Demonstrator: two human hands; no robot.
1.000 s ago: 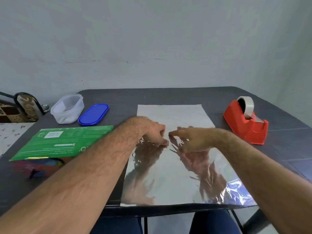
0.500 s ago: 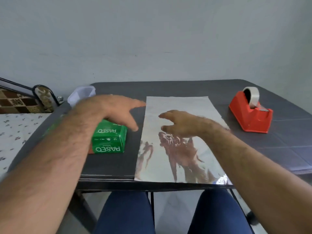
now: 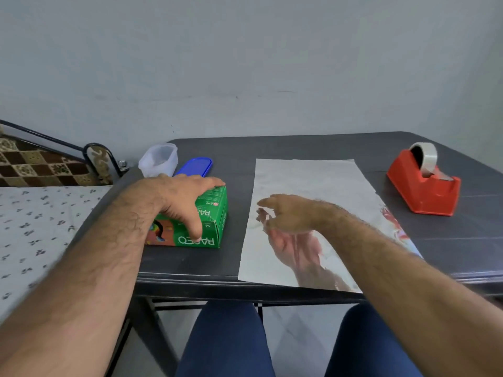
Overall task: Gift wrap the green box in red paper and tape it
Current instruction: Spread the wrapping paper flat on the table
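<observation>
From the head camera, your left hand point(image 3: 179, 197) has come down onto the green box point(image 3: 211, 223) since half a second ago: then it hovered above with fingers spread, now the palm covers the top, the fingers reach over the far edge and the thumb curls down the near face, so you have the box in a grip. The box stands on the table point(image 3: 299, 146), just left of the wrapping sheet point(image 3: 307, 180) and not touching it, in much the same spot as before. Your right hand point(image 3: 291, 213) still hovers over the sheet's middle, fingers loosely curled and holding nothing; its reflection shows in the shiny silver face, which is turned upward, so no red side is visible. Counting: one box, one sheet, one red tape dispenser point(image 3: 423, 186) well to the right of the sheet with one roll of clear tape on it, one clear plastic tub point(image 3: 159, 159) and one blue lid point(image 3: 194, 165) beyond the box to the sheet's far left. A patterned cloth point(image 3: 35, 227) lies further left, off the table.
</observation>
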